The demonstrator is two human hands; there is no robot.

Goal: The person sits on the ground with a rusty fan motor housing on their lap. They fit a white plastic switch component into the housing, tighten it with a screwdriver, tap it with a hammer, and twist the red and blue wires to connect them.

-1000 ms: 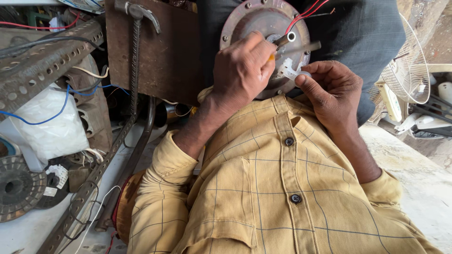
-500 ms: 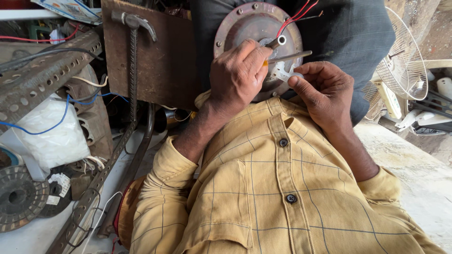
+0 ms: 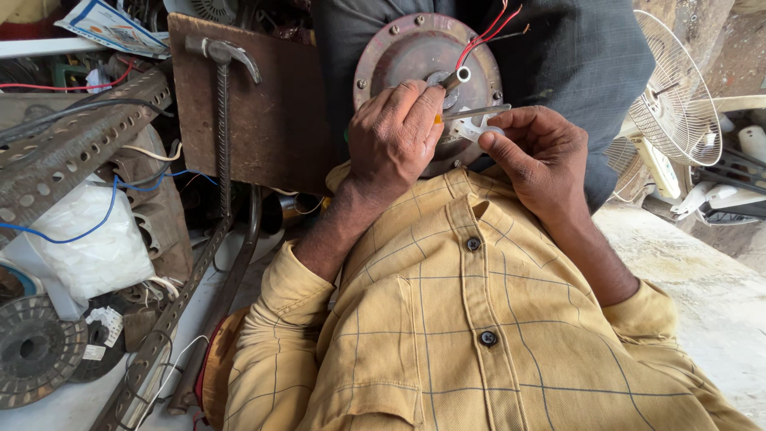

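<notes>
A round brown metal motor housing (image 3: pixel 407 56) rests on my lap, with red wires (image 3: pixel 483 36) coming out of its centre. My left hand (image 3: pixel 395 140) is closed around a screwdriver (image 3: pixel 475 113) with an orange handle, its metal shaft pointing right across the housing. My right hand (image 3: pixel 538 156) pinches a small white plastic part (image 3: pixel 477 128) just under the shaft, fingertips almost touching the left hand. My yellow checked shirt (image 3: pixel 471 319) fills the lower half of the view.
A hammer (image 3: pixel 223 104) leans on a brown board (image 3: pixel 271 120) at left. Perforated metal angle bars (image 3: pixel 72 152), a white plastic bag (image 3: pixel 88 239), a dark wheel (image 3: pixel 36 351) and loose wires crowd the left. A white fan guard (image 3: pixel 678 96) stands at right.
The view has shifted slightly, so the housing sits a little lower in frame. Both hands keep their grip at the housing's centre, with the screwdriver tip still near the white part.
</notes>
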